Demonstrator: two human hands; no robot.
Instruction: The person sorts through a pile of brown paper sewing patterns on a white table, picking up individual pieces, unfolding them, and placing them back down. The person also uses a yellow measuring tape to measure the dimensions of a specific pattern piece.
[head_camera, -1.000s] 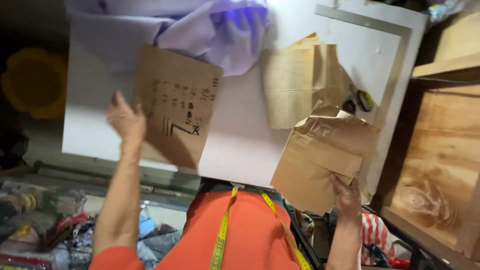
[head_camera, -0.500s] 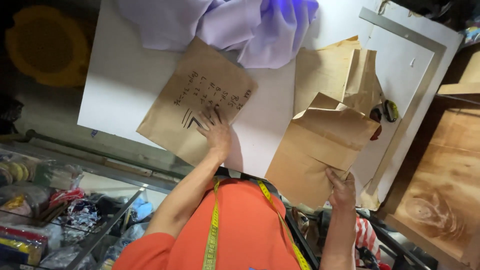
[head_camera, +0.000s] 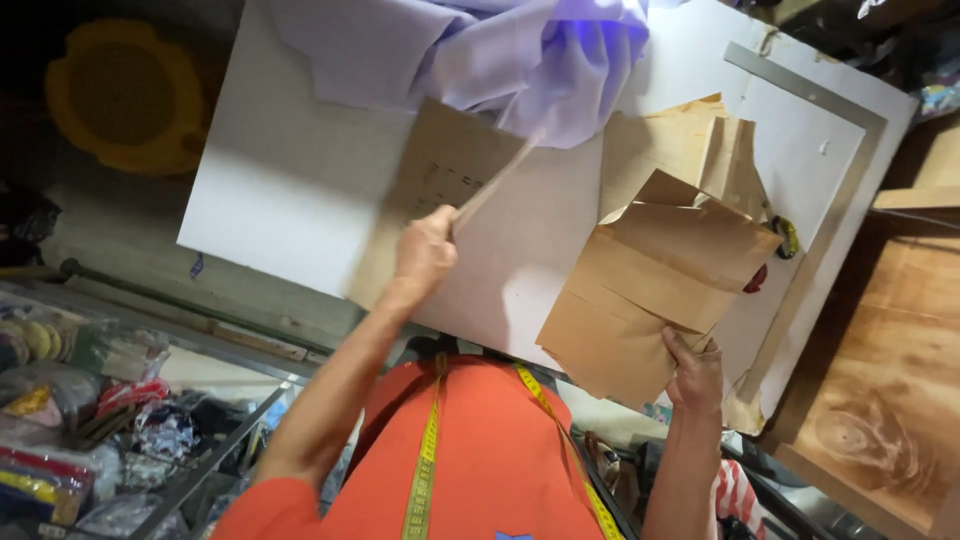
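Head view, looking down over an orange top with a yellow tape measure (head_camera: 424, 470) draped round the neck: the left hand (head_camera: 425, 255) has come off the flat brown paper pattern piece (head_camera: 440, 195), where half a second ago its fingers lay spread on the sheet. Now those fingers are curled shut around the near end of a thin pale stick (head_camera: 498, 180), which runs up and away across the paper toward the lilac fabric (head_camera: 520, 60); motion blur hides its far tip. The pattern piece lies flat on the white tabletop (head_camera: 290, 180), its upper edge tucked under the fabric, and it sits further up than it did a moment back. Over on the other side, the right hand (head_camera: 693, 375) keeps its hold on the folded stack of brown paper (head_camera: 650, 290), fingers pinching the stack's near lower corner at the tabletop's edge, the stack tilted and overhanging toward the body much as before. Just beyond it a second folded brown sheet (head_camera: 665, 140) lies on the tabletop, beside a long metal square (head_camera: 830, 200) that follows the far right edge. A wooden board (head_camera: 890, 400) stands off to the right, cluttered shelves (head_camera: 90, 400) lower left.
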